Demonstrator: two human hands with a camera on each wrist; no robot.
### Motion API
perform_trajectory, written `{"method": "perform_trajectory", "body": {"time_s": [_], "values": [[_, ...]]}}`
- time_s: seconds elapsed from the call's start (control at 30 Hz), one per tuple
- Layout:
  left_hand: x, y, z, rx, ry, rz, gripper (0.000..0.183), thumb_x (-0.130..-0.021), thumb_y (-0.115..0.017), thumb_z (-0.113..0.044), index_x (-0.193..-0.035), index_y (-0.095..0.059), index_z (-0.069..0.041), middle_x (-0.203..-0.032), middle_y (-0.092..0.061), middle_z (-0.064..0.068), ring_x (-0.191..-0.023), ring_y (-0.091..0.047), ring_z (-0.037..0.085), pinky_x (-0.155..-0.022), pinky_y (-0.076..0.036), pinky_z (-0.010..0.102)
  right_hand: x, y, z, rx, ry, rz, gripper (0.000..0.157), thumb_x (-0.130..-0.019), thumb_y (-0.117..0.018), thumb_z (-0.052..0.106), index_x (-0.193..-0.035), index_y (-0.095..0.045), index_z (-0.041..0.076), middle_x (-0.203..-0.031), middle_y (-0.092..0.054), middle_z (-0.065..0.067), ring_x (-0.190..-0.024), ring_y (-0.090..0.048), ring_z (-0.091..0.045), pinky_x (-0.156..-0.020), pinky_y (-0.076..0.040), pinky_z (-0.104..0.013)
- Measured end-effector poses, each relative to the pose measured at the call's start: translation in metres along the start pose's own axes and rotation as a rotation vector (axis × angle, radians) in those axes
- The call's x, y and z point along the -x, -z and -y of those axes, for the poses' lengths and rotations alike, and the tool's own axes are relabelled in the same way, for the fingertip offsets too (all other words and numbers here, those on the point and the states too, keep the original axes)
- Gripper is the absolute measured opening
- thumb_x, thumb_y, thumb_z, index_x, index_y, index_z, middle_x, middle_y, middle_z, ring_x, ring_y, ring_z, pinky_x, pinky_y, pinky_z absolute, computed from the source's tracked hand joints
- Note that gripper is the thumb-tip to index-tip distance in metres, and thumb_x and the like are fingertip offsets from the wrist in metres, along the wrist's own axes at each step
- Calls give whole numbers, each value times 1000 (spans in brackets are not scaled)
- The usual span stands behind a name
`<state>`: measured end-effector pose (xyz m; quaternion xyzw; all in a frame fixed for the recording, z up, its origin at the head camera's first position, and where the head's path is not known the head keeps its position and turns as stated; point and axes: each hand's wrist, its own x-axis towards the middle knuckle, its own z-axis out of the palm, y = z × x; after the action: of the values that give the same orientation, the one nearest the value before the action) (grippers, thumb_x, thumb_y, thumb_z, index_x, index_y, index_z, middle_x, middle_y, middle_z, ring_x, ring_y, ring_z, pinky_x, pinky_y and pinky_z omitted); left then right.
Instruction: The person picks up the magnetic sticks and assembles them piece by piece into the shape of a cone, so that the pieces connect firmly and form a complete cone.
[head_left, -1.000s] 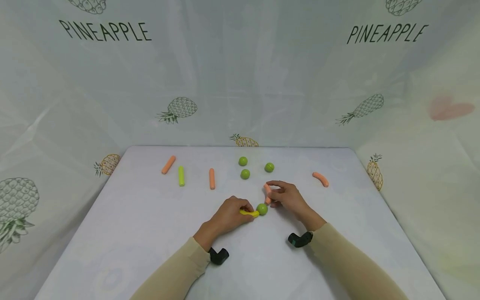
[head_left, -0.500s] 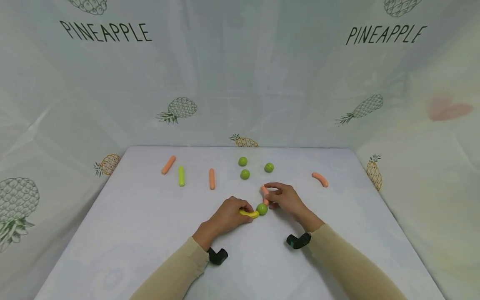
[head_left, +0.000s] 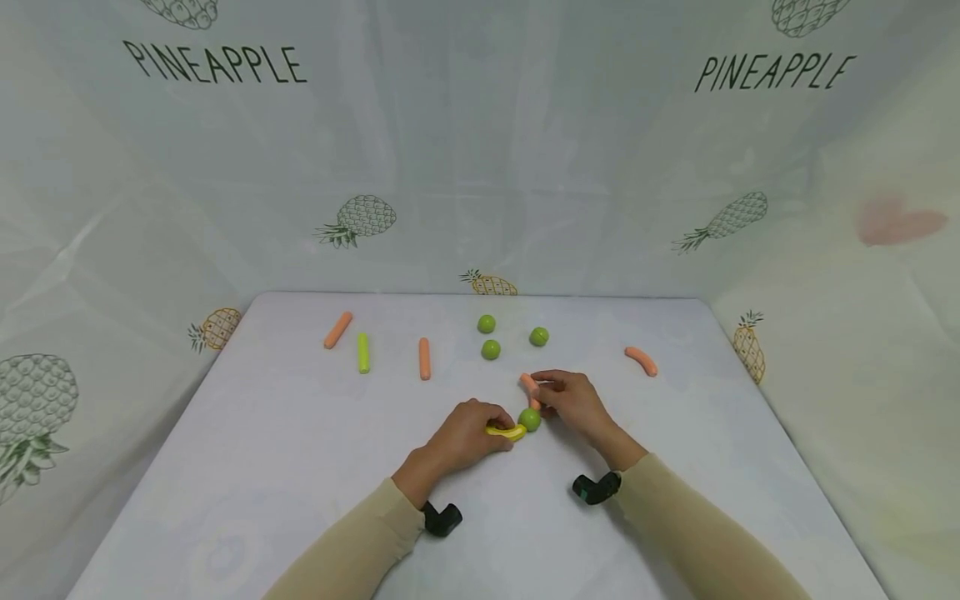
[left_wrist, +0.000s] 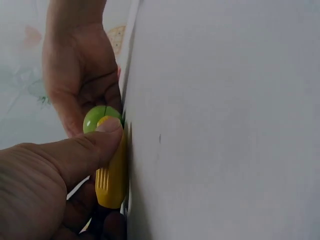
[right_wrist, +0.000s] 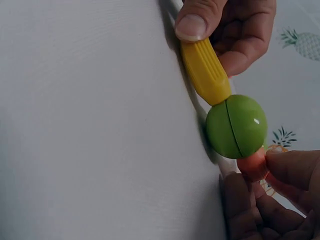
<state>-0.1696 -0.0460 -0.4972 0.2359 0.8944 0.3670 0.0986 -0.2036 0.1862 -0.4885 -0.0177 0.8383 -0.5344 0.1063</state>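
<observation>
In the head view my left hand pinches a yellow curved stick, a ribbed toy building piece, between thumb and fingers. A green ball touches the stick's right end; the right wrist view shows this ball with a seam round it. My right hand pinches an orange curved stick just beyond the ball. Its near end meets the ball in the right wrist view. Fingers hide part of both sticks. In the left wrist view the thumb presses on the yellow stick.
Farther back on the white table lie two straight orange sticks and a light green stick. Several green balls sit behind the hands. Another curved orange stick is at the right. A pineapple-print sheet encloses the table.
My right hand has brought the orange stick slightly left, so its end now meets the green ball. The left hand, yellow stick and ball have shifted a little to the right.
</observation>
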Motion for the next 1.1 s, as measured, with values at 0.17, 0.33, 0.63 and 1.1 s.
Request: {"method": "perform_trajectory", "body": {"time_s": [0.17, 0.33, 0.63, 1.1], "values": [[-1, -8, -7, 26, 15, -23, 19, -88, -88, -23, -105, -78, -19, -93, -72, -14, -88, -61, 4, -83, -52, 27, 2, -1, -1, 64, 48, -26, 31, -102, -71, 20, -130, -74, 6, -102, -78, -6, -84, -70, -14, -74, -57, -27], [-2, -14, -14, 46, 31, -51, 20, -87, -89, -22, -103, -78, -18, -91, -72, -13, -87, -60, 4, -81, -52, 26, 7, -1, 0, 167, 57, -62, 29, -102, -71, 25, -127, -76, 10, -109, -78, -5, -89, -67, -16, -77, -54, -30], [1, -19, -13, 96, 34, -34, 25, -89, -87, -24, -111, -79, -17, -93, -73, -14, -85, -61, 1, -79, -52, 24, 31, -5, -6, 217, 68, -164, 29, -101, -72, 29, -123, -75, 9, -111, -78, -6, -89, -70, -15, -78, -56, -30], [-8, 21, 7, 191, 128, -187, 19, -99, -73, -21, -117, -79, -16, -103, -75, -8, -93, -65, 8, -86, -55, 32, 45, -21, -2, 245, 59, -209, 27, -93, -82, 25, -109, -70, 7, -95, -67, -4, -84, -56, -16, -72, -46, -27]]}}
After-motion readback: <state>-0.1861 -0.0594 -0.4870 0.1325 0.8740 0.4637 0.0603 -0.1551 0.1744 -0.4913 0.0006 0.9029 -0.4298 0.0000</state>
